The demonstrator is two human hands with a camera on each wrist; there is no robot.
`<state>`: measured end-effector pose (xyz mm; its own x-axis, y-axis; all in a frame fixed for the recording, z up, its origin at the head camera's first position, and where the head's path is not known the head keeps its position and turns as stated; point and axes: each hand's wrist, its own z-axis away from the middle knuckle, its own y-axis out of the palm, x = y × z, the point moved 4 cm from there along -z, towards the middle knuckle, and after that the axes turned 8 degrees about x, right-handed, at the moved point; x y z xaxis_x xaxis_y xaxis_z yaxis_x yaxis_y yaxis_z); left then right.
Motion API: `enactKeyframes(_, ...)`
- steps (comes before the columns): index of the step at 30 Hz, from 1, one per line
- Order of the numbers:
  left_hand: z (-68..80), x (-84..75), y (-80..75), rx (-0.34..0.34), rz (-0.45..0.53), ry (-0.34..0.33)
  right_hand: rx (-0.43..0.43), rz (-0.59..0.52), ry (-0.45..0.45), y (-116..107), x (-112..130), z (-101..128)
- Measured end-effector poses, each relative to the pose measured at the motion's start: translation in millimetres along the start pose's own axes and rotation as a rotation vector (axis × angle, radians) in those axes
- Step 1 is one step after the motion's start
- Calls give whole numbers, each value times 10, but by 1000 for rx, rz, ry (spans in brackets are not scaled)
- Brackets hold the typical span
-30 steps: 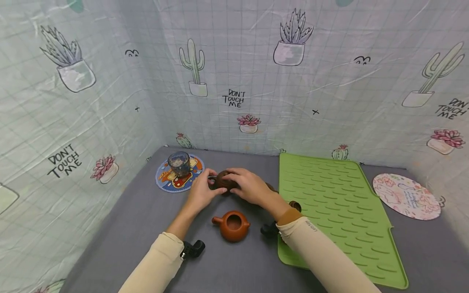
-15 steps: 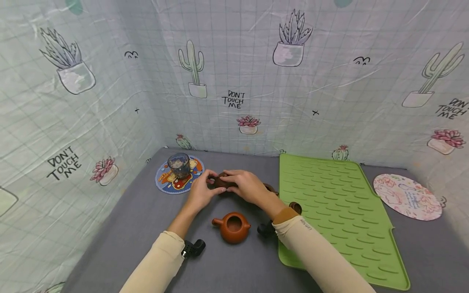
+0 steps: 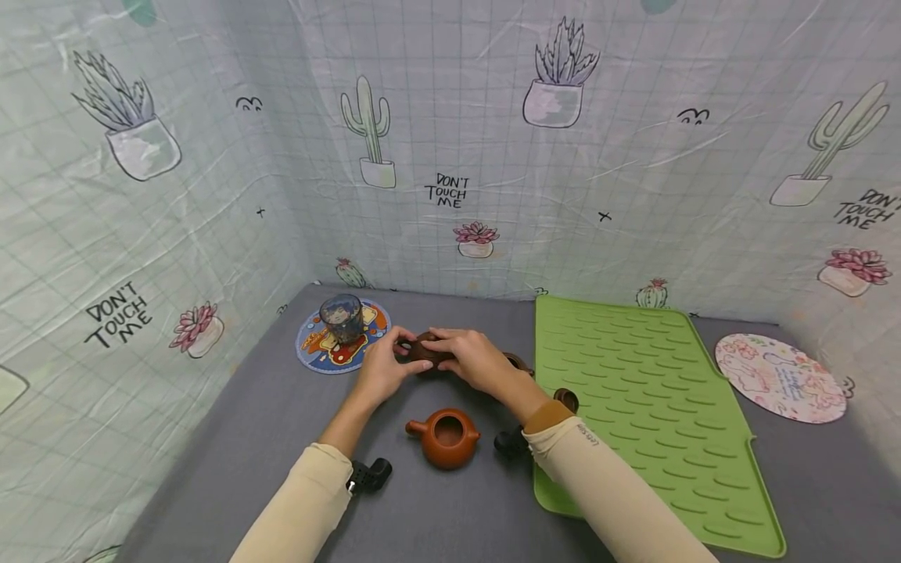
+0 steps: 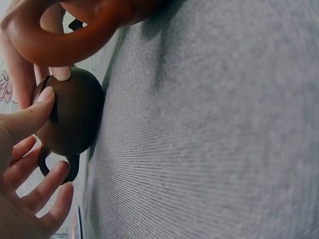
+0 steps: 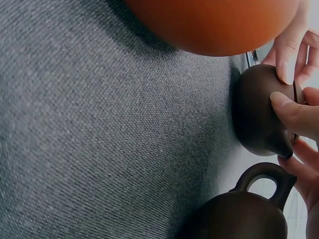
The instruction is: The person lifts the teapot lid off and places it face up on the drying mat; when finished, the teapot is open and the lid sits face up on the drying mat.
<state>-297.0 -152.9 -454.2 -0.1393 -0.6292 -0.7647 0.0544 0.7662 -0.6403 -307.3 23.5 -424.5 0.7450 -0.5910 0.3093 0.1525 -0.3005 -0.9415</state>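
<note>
Grey cloth table boxed in on 3 sides by pale gridded sheet walls, creased, glossy. Sheets printed with potted cacti, pink succulents, "DON'T TOUCH ME" lettering. Green ribbed mat on right half. Round cartoon coaster at back left, round pink-patterned coaster far right. Light even, soft.

Three teapots, two coasters
</note>
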Motion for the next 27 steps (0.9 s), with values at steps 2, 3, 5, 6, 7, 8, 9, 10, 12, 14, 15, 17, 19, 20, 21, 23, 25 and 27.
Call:
enactKeyframes(2,1,-3,-7,1,-7,-4,-6,-2,-8,-8,-1,-1)
enactKeyframes(3,-1,-2,-9,0,-13,-5,-8,-3,-13,-12,-1,-3)
enactKeyframes(5,-2,-7,-15,-2,-20,-5,-13,-6,-19,-19,0,-4)
enactKeyframes(6,-4,-8,-18,-3,-21,-6,-16,-5,-22,-22,0,-6)
enactKeyframes(7,-6,-7,-21,-4,-23,-5,-16,-6,-24,-23,-1,-9)
enactKeyframes(8,-9,-8,-24,-5,-25,-5,-16,-5,-24,-25,0,-10)
enactKeyframes(9,-9,-10,-26,-4,-26,-6,-16,-2,-23,-26,0,-12)
enactKeyframes(10,-10,-12,-29,-2,-26,-7,-15,-2,-22,-27,1,-13)
enactKeyframes(12,-15,-14,-30,5,-25,-10,-13,-5,-13,-28,-1,-15)
enactKeyframes(14,-17,-22,-30,12,-22,-15,-10,-13,-2,-30,-2,-14)
enactKeyframes(15,-20,-23,-29,14,-21,-17,-7,-16,4,-31,-1,-13)
enactKeyframes(17,-20,-25,-29,16,-20,-23,-4,-24,14,-31,-3,-13)
enactKeyframes(19,-18,-29,-30,14,-24,-28,-8,-39,23,-24,-12,-16)
enactKeyframes(20,-16,-29,-30,13,-29,-28,-10,-46,28,-22,-16,-18)
enactKeyframes(21,-15,-28,-28,14,-31,-32,-13,-56,32,-19,-20,-20)
enactKeyframes(23,-7,-29,-24,19,-33,-42,-22,-86,32,-16,-33,-26)
enactKeyframes(25,-3,-25,-17,25,-33,-46,-32,-116,30,-24,-45,-28)
enactKeyframes(27,3,-26,-13,29,-29,-46,-46,-155,21,-41,-60,-30)
